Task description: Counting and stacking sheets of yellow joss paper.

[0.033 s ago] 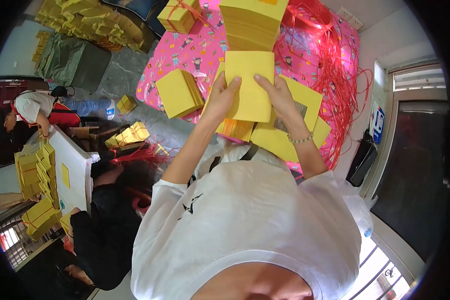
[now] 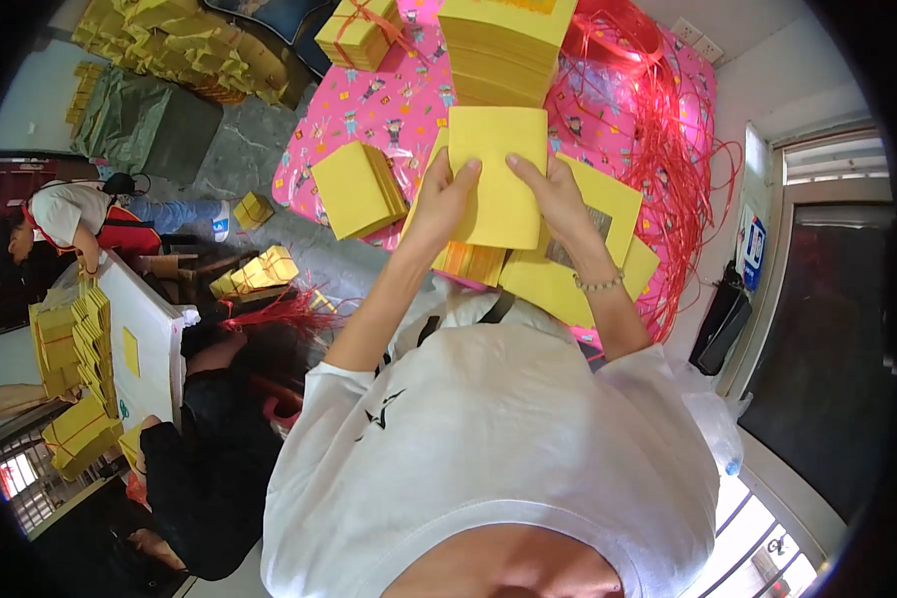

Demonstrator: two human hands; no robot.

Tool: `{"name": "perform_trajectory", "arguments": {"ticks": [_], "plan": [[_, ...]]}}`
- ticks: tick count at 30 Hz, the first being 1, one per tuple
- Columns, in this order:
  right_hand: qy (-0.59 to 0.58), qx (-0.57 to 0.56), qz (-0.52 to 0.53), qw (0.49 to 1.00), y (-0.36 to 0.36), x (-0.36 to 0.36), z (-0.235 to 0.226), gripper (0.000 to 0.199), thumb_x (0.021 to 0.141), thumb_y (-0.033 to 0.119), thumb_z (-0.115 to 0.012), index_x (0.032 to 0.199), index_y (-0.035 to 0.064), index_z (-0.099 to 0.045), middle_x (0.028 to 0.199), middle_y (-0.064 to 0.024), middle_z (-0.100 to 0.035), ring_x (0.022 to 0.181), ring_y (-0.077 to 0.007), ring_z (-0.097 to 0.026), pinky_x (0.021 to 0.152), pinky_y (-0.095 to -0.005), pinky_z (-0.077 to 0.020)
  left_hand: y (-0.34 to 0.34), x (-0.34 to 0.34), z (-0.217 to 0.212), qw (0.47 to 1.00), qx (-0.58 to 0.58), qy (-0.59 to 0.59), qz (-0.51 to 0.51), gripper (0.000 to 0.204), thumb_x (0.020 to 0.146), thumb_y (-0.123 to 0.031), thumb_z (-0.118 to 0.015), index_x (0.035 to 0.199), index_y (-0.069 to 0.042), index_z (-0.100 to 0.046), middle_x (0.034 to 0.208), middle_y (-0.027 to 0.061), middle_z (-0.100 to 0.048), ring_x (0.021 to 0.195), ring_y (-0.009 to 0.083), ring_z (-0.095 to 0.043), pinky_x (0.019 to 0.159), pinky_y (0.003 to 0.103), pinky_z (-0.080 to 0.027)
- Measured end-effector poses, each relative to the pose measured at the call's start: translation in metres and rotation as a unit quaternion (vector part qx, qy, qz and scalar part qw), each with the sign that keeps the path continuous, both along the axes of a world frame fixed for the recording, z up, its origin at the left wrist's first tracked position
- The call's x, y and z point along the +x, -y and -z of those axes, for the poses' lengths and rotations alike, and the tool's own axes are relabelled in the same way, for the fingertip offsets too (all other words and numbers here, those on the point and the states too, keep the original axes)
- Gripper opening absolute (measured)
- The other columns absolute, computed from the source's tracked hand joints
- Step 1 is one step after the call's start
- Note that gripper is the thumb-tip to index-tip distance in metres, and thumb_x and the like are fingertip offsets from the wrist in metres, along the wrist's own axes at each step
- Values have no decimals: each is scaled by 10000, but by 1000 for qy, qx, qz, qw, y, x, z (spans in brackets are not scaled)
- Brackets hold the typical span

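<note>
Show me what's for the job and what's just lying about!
Seems part of the job:
- yellow paper bundle, held by the left hand and right hand
- tall yellow stack beyond it
- perhaps the red strings

Seems just lying about:
- black object near the door
- dark green sheet

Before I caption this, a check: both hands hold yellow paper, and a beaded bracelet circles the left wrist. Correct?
Wrong side: the head view shows the beaded bracelet circling the right wrist. The left hand and right hand do hold the yellow paper.
</note>
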State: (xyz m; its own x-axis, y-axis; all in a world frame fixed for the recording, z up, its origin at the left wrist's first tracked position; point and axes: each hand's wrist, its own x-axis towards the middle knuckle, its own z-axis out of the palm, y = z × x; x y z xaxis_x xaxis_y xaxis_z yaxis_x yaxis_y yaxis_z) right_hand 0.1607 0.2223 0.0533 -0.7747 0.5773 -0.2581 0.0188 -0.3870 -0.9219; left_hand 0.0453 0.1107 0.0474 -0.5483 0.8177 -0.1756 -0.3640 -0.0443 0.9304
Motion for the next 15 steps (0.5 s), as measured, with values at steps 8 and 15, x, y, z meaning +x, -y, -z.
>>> {"name": "perform_trajectory", "arguments": {"ticks": [8, 15], "plan": [[-18, 36, 29, 999, 4, 4, -19, 278, 919, 211, -579, 1083, -14, -598, 944, -39, -661, 807, -70, -611, 698, -226, -499, 9, 16, -14, 995, 48, -84, -21, 380, 957, -138, -461, 1306, -11, -379, 1224, 85, -524, 1114, 137, -497, 937, 293, -400], [-55, 66, 57, 995, -7, 3, -22, 265, 916, 203, -583, 1050, -23, -613, 915, -44, -664, 760, -60, -607, 653, -214, -495, 12, 23, -19, 992, 57, -101, -46, 277, 956, -109, -444, 1206, 3, -402, 1131, 90, -543, 1045, 122, -507, 895, 278, -414]]}}
